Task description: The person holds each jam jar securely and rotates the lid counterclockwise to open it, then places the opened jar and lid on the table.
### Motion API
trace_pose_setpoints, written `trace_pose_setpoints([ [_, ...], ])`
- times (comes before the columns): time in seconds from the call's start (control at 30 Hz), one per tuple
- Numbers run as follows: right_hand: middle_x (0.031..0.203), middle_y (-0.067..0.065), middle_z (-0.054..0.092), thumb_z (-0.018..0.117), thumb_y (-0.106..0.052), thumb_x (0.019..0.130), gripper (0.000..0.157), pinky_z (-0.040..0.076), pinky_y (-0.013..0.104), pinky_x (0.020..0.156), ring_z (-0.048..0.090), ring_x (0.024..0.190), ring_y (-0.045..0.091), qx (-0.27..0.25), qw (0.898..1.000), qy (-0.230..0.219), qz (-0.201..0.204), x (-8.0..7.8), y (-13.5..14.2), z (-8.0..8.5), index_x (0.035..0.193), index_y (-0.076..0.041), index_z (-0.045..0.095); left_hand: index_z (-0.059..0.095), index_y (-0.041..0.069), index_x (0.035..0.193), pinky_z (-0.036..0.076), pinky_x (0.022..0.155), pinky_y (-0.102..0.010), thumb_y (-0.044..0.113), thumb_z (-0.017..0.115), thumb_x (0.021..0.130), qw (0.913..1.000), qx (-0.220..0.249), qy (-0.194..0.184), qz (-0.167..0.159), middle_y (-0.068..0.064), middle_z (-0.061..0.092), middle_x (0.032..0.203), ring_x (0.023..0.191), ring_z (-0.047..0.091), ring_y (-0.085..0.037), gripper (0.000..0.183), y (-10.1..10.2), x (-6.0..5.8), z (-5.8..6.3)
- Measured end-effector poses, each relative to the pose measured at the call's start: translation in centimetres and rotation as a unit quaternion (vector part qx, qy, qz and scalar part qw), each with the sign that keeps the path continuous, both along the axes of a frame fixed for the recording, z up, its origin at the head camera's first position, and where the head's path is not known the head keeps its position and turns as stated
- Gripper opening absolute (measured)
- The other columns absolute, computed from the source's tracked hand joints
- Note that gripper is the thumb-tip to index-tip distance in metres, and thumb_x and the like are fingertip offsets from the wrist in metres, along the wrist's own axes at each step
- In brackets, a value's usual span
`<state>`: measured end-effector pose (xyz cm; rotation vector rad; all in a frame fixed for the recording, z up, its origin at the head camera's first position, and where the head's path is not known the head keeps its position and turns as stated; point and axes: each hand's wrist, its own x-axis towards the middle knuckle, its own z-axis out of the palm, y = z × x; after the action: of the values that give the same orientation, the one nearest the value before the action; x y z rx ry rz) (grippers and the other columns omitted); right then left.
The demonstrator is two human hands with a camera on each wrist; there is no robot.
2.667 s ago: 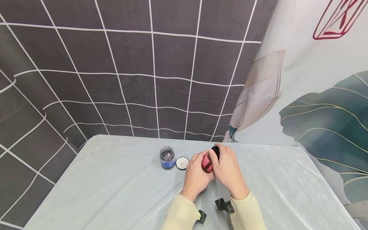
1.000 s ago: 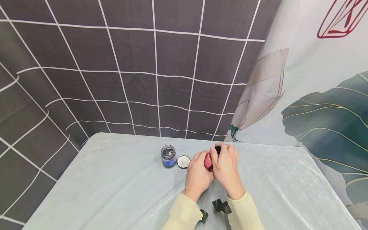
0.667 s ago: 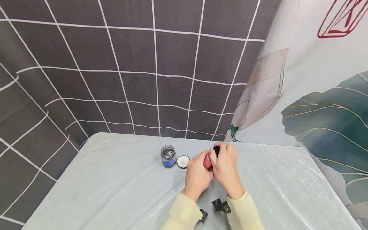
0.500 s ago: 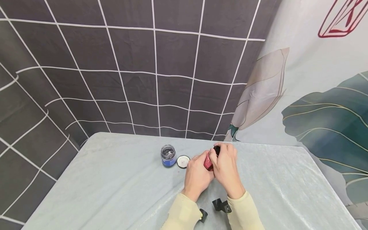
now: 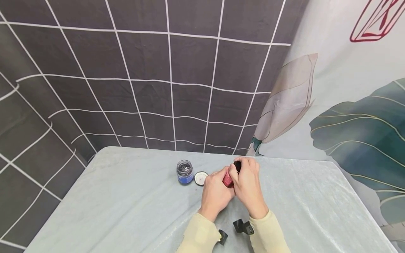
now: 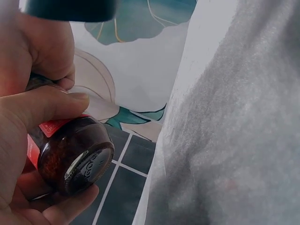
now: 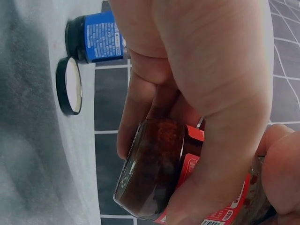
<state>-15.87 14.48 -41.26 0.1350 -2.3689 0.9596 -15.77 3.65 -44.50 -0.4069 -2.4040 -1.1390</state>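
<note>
My left hand (image 5: pixel 216 191) grips a glass jar (image 5: pixel 228 180) with a red label and dark reddish-brown contents. The jar is held tilted above the table. On its black lid (image 5: pixel 237 165), my right hand (image 5: pixel 249 186) curls its fingers; they cover much of it. In the left wrist view, the base of the jar (image 6: pixel 77 154) points toward the lower right, with the thumb along its side. Left of the hands stands an open jar (image 5: pixel 185 172) with a blue label. Its contents look dark. Beside it a lid (image 5: pixel 201 179) lies with its white inside up.
A pale grey cloth covers the table (image 5: pixel 126 196). Behind it hangs a dark curtain (image 5: pixel 142 59) with a white grid, and a leaf-patterned white curtain (image 5: pixel 335 91) hangs at the right. Black wrist devices (image 5: pixel 243 226) sit at the sleeves.
Compared with the earliest frame, my right hand's fingers wrap further over the black lid and less of it shows. Both hands stay at nearly the same spot; the blue-labelled jar has not moved.
</note>
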Motion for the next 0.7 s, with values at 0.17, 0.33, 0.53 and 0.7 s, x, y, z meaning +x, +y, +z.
trace_pose_setpoints([
  [0.17,0.1,0.023,0.054,0.062,-0.011,0.09,0.02,0.039,0.05,0.083,0.045,0.099,0.042,-0.003,1.0,0.0,0.003,-0.06,0.04,-0.08,0.103,0.005,0.063,0.072,0.019,0.099,0.053,0.066,-0.027,0.021,0.081,0.071,1.0,-0.001,-0.001,-0.005,0.004,0.071,0.08,0.075,0.068,-0.014,0.029,-0.04,-0.13,-0.16],
  [0.33,0.101,0.022,0.054,0.062,-0.011,0.091,0.019,0.039,0.051,0.085,0.045,0.1,0.042,0.001,1.0,-0.004,0.006,-0.02,0.01,-0.01,0.102,0.004,0.063,0.072,0.019,0.101,0.053,0.066,-0.027,0.02,0.081,0.071,1.0,-0.004,-0.001,-0.007,0.004,0.071,0.081,0.075,0.068,-0.014,0.032,-0.05,-0.12,-0.17],
  [0.53,0.101,0.022,0.054,0.062,-0.01,0.091,0.017,0.038,0.051,0.084,0.046,0.099,0.042,0.009,1.0,-0.001,0.012,0.04,-0.06,0.05,0.102,0.004,0.062,0.073,0.02,0.103,0.053,0.066,-0.027,0.018,0.081,0.071,0.9999,0.001,-0.002,-0.01,0.004,0.071,0.082,0.076,0.068,-0.013,0.033,-0.27,-0.08,-0.08],
  [0.7,0.102,0.022,0.055,0.061,-0.01,0.092,0.018,0.039,0.051,0.084,0.046,0.1,0.041,0.008,1.0,-0.002,0.014,0.05,-0.09,0.01,0.103,0.003,0.063,0.072,0.02,0.099,0.053,0.065,-0.026,0.018,0.081,0.07,0.9999,0.001,0.011,-0.01,0.005,0.07,0.08,0.074,0.067,-0.013,0.03,-0.36,-0.22,-0.16],
])
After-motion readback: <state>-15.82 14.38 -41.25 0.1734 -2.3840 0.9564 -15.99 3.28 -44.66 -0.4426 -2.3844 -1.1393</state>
